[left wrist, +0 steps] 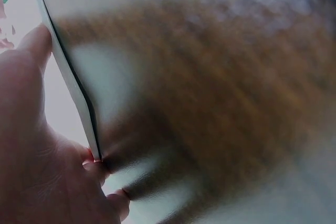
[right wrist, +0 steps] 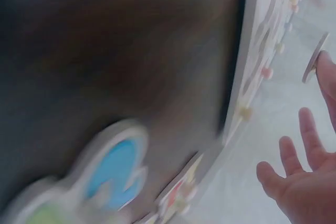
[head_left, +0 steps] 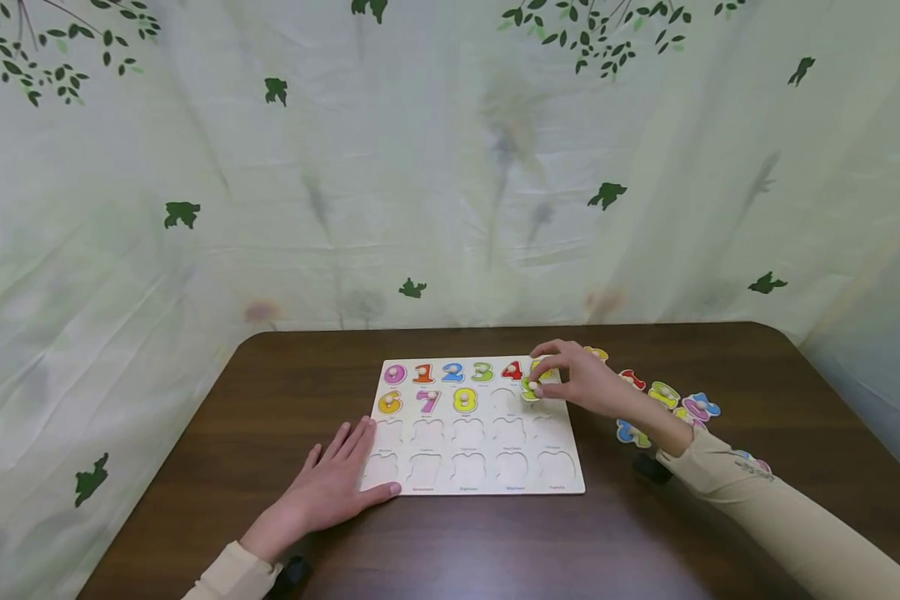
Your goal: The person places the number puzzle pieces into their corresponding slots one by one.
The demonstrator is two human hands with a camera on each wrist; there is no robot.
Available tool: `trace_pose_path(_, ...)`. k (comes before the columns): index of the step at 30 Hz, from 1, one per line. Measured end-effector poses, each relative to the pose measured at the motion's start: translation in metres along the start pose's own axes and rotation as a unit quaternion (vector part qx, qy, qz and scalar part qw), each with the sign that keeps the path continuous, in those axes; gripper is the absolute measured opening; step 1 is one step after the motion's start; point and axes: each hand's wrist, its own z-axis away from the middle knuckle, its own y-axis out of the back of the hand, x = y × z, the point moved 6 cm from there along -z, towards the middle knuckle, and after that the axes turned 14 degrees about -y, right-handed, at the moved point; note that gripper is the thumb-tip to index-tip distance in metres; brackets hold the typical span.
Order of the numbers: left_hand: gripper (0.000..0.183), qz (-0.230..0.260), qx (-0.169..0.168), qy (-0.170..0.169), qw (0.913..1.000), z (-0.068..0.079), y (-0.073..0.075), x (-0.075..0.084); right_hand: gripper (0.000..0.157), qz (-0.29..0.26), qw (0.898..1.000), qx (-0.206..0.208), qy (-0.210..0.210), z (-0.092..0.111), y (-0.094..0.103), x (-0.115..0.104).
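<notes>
Feed check. I have the number board (head_left: 488, 433) at centre of the head frame, flat on the brown table (head_left: 450, 546).

Left hand (head_left: 330, 483): spread, fingers on the board's left edge, thumb at its lower-left corner. I read that as bracing, not gripping.

Right hand (head_left: 574, 380): thumb and fingertip pinched on a yellow-green piece (head_left: 527, 390), over the board's upper right. Right wrist view shows the piece edge-on, off the surface; remaining fingers extended. Can't make out its digit.

Top row holds 0 to 4, plus a yellow piece (head_left: 543, 367) partly behind the hand. Second row: 6, 7 and the yellow 8 (head_left: 464, 400), then an empty recess (head_left: 506, 402). Lower two rows unfilled. Loose pieces (head_left: 663, 395) lie right of the board, some partly behind the right arm.

Step in hand, my judgement: placing one piece, probably into that recess just left of it. Next move calls for shifting left, matching rotation to the outline, lowering level, releasing only once seated. Main risk I see: the piece catching on the rim.
</notes>
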Motion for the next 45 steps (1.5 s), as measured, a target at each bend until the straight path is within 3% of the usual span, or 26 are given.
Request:
trace_pose_path(5, 0.110, -0.010, -0.006, -0.001, 0.9999, -0.005, -0.005, -0.001, 0.011, 0.012, 1.000, -0.027, -0.008, -0.016, -0.012, -0.002)
trace_pose_path(15, 0.108, -0.005, -0.008, -0.006, 0.9999, -0.007, 0.000, 0.010, 0.011, 0.055, 0.996, -0.072, 0.010, -0.032, -0.033, -0.004)
trace_pose_path(19, 0.109, -0.011, -0.010, -0.004, 0.9999, -0.008, -0.003, 0.007, 0.010, 0.089, 0.993, -0.074, 0.014, -0.034, -0.040, -0.004)
trace_pose_path(26, 0.112, -0.018, 0.006, -0.008, 0.9998, -0.011, -0.011, -0.002, 0.015, 0.101, 0.992, -0.072, 0.021, -0.034, -0.041, -0.006)
trace_pose_path(32, 0.111, -0.009, -0.002, -0.005, 0.9999, -0.009, -0.006, 0.001, 0.023, 0.082, 0.994, -0.063, 0.025, -0.026, -0.027, -0.008)
trace_pose_path(39, 0.109, -0.005, -0.012, 0.003, 0.9999, -0.004, 0.001, 0.004, 0.021, 0.041, 0.999, -0.031, 0.015, -0.012, 0.010, -0.008)
trace_pose_path(45, 0.109, -0.007, -0.008, 0.005, 0.9999, 0.000, 0.001, 0.000, 0.023, 0.055, 0.998, -0.015, 0.005, 0.004, 0.033, -0.003)
